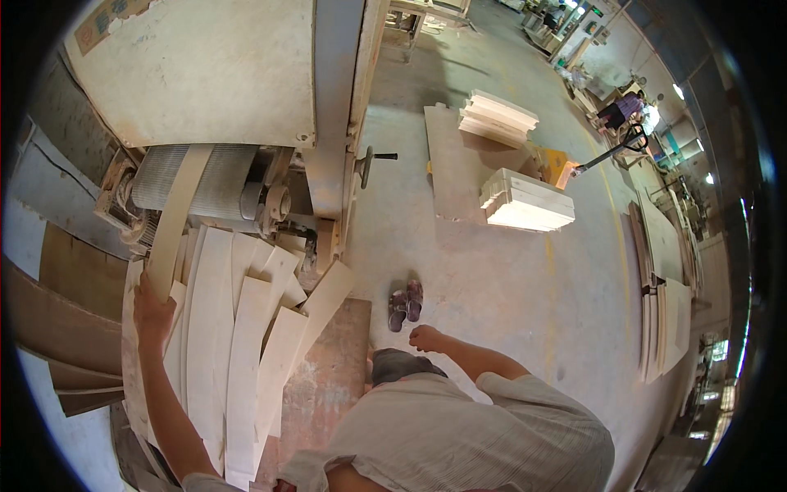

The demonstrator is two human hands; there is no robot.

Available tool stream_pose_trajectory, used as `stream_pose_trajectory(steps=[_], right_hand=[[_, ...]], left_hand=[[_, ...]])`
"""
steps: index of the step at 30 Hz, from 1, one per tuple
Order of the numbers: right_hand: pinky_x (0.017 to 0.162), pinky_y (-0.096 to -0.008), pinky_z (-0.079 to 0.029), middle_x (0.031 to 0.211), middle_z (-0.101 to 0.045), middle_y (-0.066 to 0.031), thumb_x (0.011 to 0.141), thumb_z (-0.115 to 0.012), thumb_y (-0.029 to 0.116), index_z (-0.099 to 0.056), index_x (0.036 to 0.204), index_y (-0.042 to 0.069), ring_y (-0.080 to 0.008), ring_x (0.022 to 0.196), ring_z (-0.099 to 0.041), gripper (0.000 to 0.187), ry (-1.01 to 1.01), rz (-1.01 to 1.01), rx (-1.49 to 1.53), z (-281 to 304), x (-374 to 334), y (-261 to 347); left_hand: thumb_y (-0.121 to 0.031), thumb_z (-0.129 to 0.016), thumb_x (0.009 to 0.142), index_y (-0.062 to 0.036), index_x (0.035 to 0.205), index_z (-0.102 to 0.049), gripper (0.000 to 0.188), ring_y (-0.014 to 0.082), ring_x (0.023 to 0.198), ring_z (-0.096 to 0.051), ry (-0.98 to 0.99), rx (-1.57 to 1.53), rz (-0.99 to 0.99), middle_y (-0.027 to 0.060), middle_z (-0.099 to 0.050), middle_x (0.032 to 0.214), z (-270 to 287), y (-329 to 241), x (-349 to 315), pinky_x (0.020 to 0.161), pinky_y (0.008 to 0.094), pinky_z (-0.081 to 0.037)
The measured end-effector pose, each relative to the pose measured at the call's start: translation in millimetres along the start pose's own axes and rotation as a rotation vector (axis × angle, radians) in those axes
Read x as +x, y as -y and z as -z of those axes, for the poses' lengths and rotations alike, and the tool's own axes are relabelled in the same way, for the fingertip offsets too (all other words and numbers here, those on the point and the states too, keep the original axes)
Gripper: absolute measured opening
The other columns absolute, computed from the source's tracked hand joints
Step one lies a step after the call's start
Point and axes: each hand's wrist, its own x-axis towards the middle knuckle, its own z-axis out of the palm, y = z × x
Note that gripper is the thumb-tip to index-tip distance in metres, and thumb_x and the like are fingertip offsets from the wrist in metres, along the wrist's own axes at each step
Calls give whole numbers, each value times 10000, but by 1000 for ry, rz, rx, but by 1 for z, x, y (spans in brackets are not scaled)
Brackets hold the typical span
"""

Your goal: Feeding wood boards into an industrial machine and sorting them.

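My left hand [153, 312] is closed on the near end of a long, thin wooden board [182, 201]. The board's far end lies on the ribbed belt [229, 176] of a large machine, beneath its pale panel [197, 74]. Below and beside that hand, several loose wooden boards [209, 320] fan out in an overlapping pile. My right hand [426, 338] hangs over the floor at my right side, away from the boards. Its fingers are curled in, and nothing shows in them.
A handwheel [366, 164] juts from the machine's right side. On the floor ahead, stacked pale boards [529, 201] rest on a flat sheet [451, 172] by a yellow pallet jack [559, 168]. Panels [664, 320] lean far right. A person [620, 111] stands in the distance.
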Motion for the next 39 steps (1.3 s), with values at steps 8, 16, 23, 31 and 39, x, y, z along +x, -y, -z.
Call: stream_pose_trajectory(steps=[8,16,23,31,39], right_hand=[[643,-402,-635,951,-824,-125,955,-768,255,-820,1213,12,-235,773,-799,358,4,-4,0,-7,0,-8],[633,-409,-630,942,-818,-121,955,-780,267,-821,1199,14,-232,767,-800,353,13,25,-2,-24,1,-9],[730,-425,-618,950,-808,-150,1000,-709,169,-779,1127,-34,-237,773,-763,249,19,222,-4,-29,35,-13],[704,-327,-625,991,-801,-76,1074,-726,175,-751,1293,-8,-158,854,-777,287,109,400,-146,-46,-5,161],[988,-431,-620,1290,-747,-217,986,-788,107,-682,1387,-16,-368,1147,-752,432,113,1232,-590,-117,-56,303]], left_hand=[[-128,-726,928,-93,1699,-359,855,529,1415,-562,5,-2,-21,319,-547,1524,11,16,-23,1176,592,-503],[-80,-765,902,-104,1749,-328,954,519,1494,-510,52,25,78,303,-497,1642,21,37,-64,1243,552,-464],[-4,-802,826,-30,1730,-373,1000,449,1575,-460,-36,90,-65,250,-484,1702,6,160,-233,1332,503,-384],[-424,-983,769,-95,1728,-404,1167,406,1520,-486,129,-7,272,200,-533,1600,-93,103,-390,1286,582,-374],[-495,-887,897,-122,1741,-391,1048,372,1672,-302,118,83,436,160,-365,1777,-156,34,-418,1372,593,-225]])
